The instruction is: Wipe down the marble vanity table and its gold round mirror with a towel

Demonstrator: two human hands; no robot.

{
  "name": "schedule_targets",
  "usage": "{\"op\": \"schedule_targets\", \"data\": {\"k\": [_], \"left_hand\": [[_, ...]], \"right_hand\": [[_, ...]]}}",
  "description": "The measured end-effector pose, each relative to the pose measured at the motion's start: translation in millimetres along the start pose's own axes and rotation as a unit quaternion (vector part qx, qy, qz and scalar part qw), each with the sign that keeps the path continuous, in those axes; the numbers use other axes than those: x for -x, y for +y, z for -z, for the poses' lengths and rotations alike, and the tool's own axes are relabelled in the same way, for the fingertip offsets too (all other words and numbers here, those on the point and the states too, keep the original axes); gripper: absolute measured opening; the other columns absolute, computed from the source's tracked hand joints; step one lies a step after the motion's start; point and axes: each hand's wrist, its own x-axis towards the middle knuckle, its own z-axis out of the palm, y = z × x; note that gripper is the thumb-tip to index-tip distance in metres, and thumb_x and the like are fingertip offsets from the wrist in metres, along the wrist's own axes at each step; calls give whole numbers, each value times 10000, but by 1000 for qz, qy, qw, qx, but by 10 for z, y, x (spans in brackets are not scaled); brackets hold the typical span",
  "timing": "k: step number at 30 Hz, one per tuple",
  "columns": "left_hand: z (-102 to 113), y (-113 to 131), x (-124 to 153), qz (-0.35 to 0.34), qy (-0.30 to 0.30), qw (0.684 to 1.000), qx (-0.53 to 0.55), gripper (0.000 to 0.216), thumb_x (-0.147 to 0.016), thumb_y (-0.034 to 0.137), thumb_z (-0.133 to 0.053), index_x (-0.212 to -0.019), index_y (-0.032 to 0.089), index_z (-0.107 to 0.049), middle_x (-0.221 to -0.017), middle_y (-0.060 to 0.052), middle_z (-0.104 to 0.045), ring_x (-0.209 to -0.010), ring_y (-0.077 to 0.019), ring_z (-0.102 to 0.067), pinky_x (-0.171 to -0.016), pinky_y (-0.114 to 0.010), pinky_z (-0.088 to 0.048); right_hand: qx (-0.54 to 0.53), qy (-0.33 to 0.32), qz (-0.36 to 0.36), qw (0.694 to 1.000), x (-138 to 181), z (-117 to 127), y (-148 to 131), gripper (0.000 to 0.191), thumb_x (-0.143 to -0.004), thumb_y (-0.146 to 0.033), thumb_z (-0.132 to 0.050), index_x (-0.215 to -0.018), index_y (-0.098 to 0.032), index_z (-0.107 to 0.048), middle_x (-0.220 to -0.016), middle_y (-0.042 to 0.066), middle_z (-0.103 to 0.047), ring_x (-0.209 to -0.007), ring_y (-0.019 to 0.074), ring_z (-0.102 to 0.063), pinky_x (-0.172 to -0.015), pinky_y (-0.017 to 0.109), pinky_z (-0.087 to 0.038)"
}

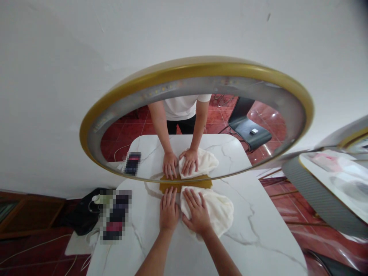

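Observation:
My left hand [169, 210] lies flat on the white marble table [258, 237], fingers stretched toward the gold base [172, 186] of a round mirror [198, 73]. My right hand [196, 211] rests palm down, fingers spread, on a cream cloth [220, 211] bunched beside the left hand. The mirror stands upright at the table's far edge and reflects both hands, the cloth and my torso.
A blurred-out object [115, 216] sits at the table's left edge. A dark bag [82, 216] and cables lie on the red tiled floor at left. A second mirror [330, 184] leans at right. A black chair shows in the reflection.

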Motion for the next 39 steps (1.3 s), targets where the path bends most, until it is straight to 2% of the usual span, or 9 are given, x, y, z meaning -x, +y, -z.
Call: {"op": "schedule_targets", "data": {"k": [7, 14, 16, 19, 22, 28, 33, 39], "left_hand": [[2, 3, -1, 0, 1, 1000, -9, 631, -823, 64, -378, -1416, 246, -263, -1458, -30, -336, -1359, -217, -250, -1096, -427, -287], [35, 37, 13, -6, 10, 999, -30, 637, -833, 66, -359, -1422, 272, -234, -1458, -8, -335, -1364, -212, -239, -1116, -458, -238], [76, 53, 13, -32, 3, 998, -47, 636, -829, 66, -364, -1419, 272, -243, -1461, -7, -328, -1364, -210, -240, -1121, -463, -218], [102, 118, -22, -114, -17, 992, -56, 653, -811, 64, -378, -1417, 271, -248, -1458, 3, -333, -1363, -197, -243, -1126, -440, -211], [30, 289, -92, -176, -31, 983, -46, 655, -806, 76, -379, -1420, 258, -241, -1454, 15, -341, -1361, -185, -245, -1129, -421, -207], [-203, 684, -159, -133, -20, 991, 6, 619, -824, 148, -419, -1419, 198, -258, -1459, -21, -332, -1364, -210, -237, -1122, -410, -228], [-200, 684, -164, -132, -34, 990, 22, 635, -815, 100, -389, -1423, 213, -247, -1454, -21, -345, -1361, -206, -242, -1116, -423, -243], [-165, 696, -175, -117, -44, 992, 30, 656, -801, 66, -379, -1422, 230, -246, -1459, -4, -333, -1365, -200, -234, -1122, -437, -235]], "right_hand": [[53, 38, -113, 992, 252, 129, 513, 781, -794, -357, -440, -1459, -170, -76, -1487, 53, -224, -1371, 266, -151, -1095, 501, -86], [65, 54, -131, 988, 268, 160, 527, 802, -790, -379, -445, -1459, -148, -68, -1491, 70, -212, -1370, 278, -150, -1093, 509, -83], [62, 60, -132, 987, 263, 152, 513, 822, -783, -392, -451, -1457, -129, -62, -1490, 80, -210, -1369, 287, -148, -1094, 512, -80], [58, 71, -134, 987, 271, 137, 515, 844, -778, -408, -454, -1455, -105, -50, -1489, 98, -206, -1368, 295, -148, -1095, 514, -75], [54, 75, -132, 987, 284, 123, 530, 839, -785, -408, -446, -1454, -99, -45, -1489, 105, -199, -1367, 289, -159, -1097, 514, -72], [45, 84, -121, 988, 301, 97, 560, 813, -818, -451, -429, -1454, -104, -60, -1481, 112, -221, -1365, 285, -169, -1097, 510, -78], [42, 68, -109, 991, 288, 118, 653, 827, -795, -440, -456, -1453, -113, -77, -1485, 97, -225, -1365, 277, -162, -1098, 496, -87], [43, 47, -111, 992, 130, 123, 961, 824, -767, -428, -463, -1450, -111, -129, -1470, 97, -274, -1363, 271, -163, -1101, 485, -55]]}}
